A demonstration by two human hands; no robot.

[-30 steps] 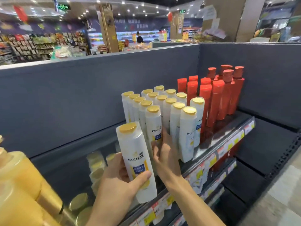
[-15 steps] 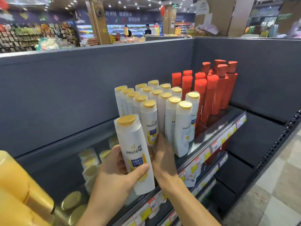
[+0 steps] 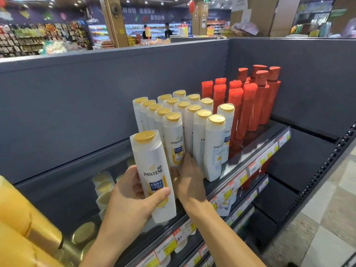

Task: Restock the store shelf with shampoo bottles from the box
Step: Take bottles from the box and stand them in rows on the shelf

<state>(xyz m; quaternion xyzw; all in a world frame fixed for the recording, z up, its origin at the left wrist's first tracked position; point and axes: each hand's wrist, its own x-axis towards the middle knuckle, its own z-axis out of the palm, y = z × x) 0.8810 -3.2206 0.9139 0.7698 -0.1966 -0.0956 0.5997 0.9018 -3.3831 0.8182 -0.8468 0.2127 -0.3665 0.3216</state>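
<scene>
Held bottle (image 3: 154,174) unmoved, right hand (image 3: 187,180) likewise

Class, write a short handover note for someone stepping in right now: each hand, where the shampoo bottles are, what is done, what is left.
Left hand: grip round a white Pantene bottle, upright, at the shelf's front edge, not yet set down.
Right hand: open, fingers against the front bottle of the white rows.
Done: several rows of white bottles stand beside the red bottles.
Left: set this bottle at the front of the left row. The box is not in view.
</scene>
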